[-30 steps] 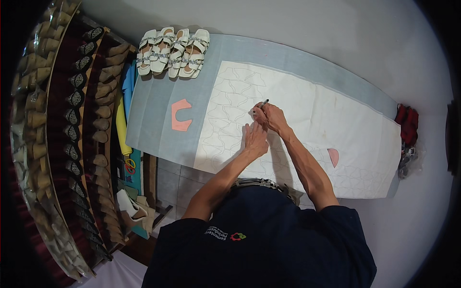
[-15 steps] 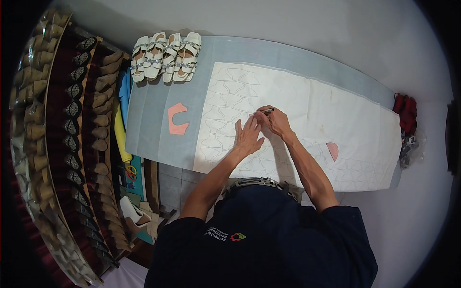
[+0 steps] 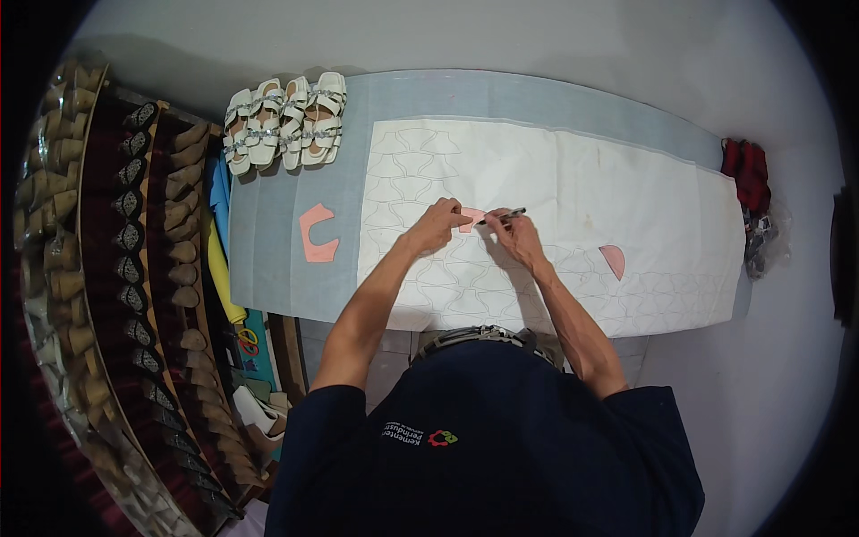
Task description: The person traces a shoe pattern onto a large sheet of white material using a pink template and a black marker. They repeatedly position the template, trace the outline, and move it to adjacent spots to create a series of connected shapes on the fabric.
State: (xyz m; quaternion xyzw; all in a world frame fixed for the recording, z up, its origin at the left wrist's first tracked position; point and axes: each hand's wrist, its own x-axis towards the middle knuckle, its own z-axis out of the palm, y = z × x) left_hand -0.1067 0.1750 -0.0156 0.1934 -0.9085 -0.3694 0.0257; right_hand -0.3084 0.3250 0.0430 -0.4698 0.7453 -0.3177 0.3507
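Note:
On the white sheet, my left hand has its fingers drawn together on the left end of a small pink pattern piece, pressing it against the sheet. Part of that piece is hidden under my fingers. Just to its right, my right hand is closed around a dark pen, whose tip end points left toward the piece. Rows of thin outlined shapes cover the sheet's left side and its near edge. A half-round pink piece lies farther right on the sheet.
A notched pink piece lies on the grey table. White strappy sandals stand at the far left corner. Left of the table are racks of wooden shoe lasts and dark shoe parts. A red item hangs at the right end.
My left hand has gone from spread fingers to gripping the pink pattern piece, which now shows more. My right hand has turned, bringing the pen into clearer sight. The whole view has shifted slightly.

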